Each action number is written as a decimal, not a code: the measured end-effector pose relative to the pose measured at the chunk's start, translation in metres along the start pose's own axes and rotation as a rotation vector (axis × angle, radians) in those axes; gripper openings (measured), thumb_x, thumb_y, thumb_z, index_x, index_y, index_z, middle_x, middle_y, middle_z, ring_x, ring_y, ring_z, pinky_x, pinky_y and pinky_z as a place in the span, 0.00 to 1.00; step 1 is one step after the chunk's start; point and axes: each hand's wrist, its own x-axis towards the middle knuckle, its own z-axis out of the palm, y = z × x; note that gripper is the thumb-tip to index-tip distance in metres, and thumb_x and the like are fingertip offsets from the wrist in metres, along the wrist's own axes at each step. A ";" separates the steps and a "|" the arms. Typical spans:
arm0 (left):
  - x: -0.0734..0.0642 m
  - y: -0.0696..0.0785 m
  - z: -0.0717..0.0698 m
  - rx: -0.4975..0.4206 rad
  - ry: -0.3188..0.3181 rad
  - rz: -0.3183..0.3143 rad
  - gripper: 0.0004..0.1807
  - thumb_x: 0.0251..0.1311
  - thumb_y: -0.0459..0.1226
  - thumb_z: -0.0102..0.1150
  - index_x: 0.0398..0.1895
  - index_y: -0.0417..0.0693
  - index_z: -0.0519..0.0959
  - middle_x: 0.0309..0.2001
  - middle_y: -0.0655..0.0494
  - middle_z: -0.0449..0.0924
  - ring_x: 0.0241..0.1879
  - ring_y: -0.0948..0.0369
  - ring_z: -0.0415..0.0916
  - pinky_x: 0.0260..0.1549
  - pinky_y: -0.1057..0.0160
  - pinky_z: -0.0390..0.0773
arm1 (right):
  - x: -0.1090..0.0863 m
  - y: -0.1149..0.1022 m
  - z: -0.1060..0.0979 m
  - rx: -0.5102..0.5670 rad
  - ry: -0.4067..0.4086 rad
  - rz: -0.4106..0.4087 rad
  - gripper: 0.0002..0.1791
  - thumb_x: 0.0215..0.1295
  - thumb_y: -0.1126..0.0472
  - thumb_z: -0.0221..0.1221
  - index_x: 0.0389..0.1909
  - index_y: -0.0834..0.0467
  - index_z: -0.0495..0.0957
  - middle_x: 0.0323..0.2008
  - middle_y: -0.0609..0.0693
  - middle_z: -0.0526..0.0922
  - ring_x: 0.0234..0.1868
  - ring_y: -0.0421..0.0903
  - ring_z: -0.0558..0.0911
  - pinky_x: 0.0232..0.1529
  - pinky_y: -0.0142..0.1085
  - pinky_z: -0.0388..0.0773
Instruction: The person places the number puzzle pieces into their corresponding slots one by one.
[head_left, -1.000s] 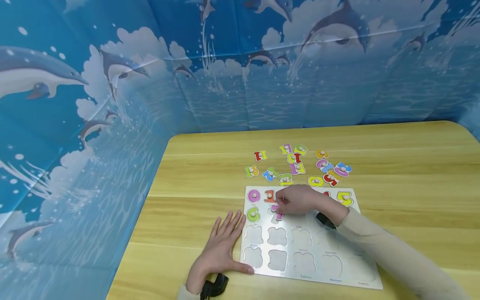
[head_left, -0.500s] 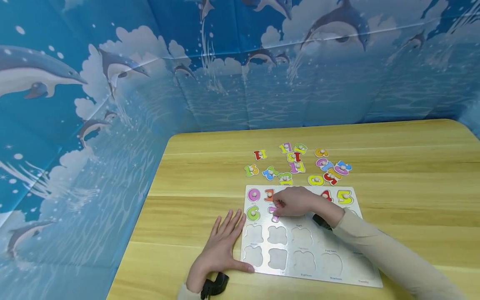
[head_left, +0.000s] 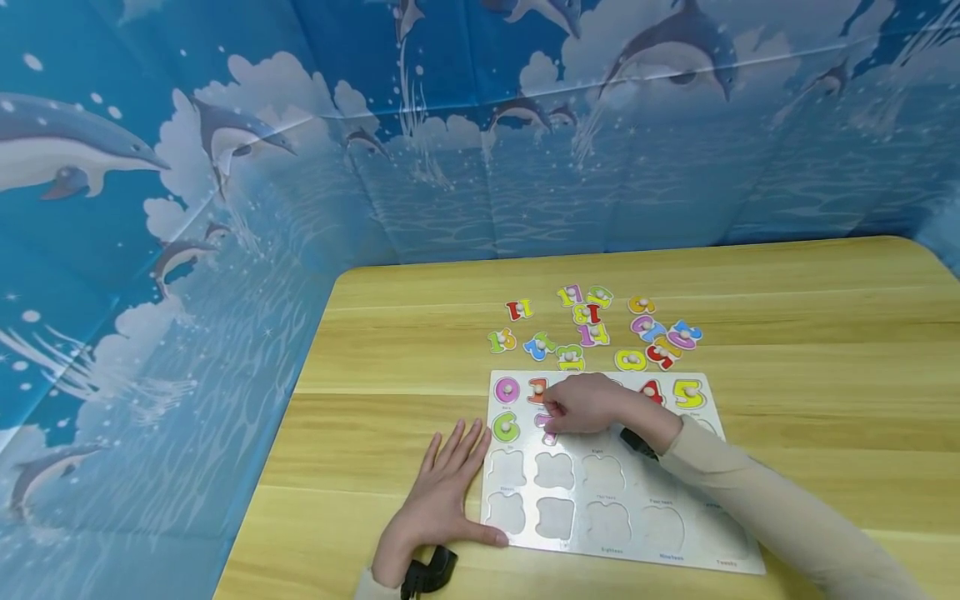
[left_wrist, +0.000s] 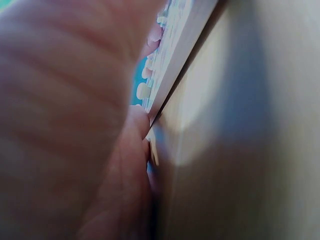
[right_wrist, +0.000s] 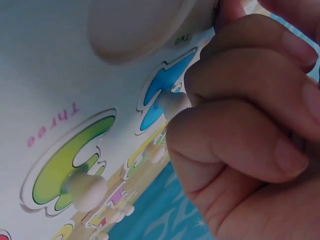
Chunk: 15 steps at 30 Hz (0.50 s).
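A white number puzzle board [head_left: 639, 546] lies on the table with rows of recesses. My right hand [head_left: 588, 404] is over its second row, thumb and index finger pinching a pink number 7 piece [head_left: 550, 437] at the seven recess; the hand partly hides the piece. In the right wrist view, the other fingers [right_wrist: 225, 130] are curled beside a blue 2 [right_wrist: 162, 82] and a green 3 [right_wrist: 70, 165], both seated in the board with knobs up. My left hand [head_left: 442, 500] rests spread along the board's left edge, its thumb at the near left corner.
Several loose knobbed number pieces, including an 11 [head_left: 519, 310] and a yellow 8 [head_left: 631, 360], lie scattered beyond the board's far edge. A pink 0 [head_left: 507, 390], green 6 [head_left: 506, 427] and yellow 5 [head_left: 688, 393] sit in the board. A dolphin-print curtain [head_left: 450, 200] surrounds the table.
My right hand has shifted slightly left with the 7, which has turned and now lines up over its recess. My left hand has stayed at the board's edge.
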 end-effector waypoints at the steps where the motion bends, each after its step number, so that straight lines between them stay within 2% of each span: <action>1: 0.000 0.000 0.000 0.002 0.001 0.000 0.71 0.33 0.74 0.60 0.76 0.50 0.41 0.76 0.56 0.32 0.73 0.54 0.26 0.66 0.48 0.27 | 0.000 0.000 0.000 0.001 0.003 0.000 0.18 0.62 0.49 0.61 0.18 0.49 0.67 0.15 0.39 0.64 0.19 0.37 0.64 0.21 0.32 0.57; 15: 0.000 0.001 0.000 0.005 0.006 -0.001 0.71 0.32 0.75 0.60 0.76 0.50 0.41 0.76 0.56 0.32 0.73 0.54 0.27 0.67 0.47 0.28 | -0.001 -0.004 0.004 -0.048 0.035 0.043 0.18 0.60 0.50 0.62 0.17 0.49 0.67 0.16 0.41 0.66 0.20 0.39 0.66 0.23 0.34 0.59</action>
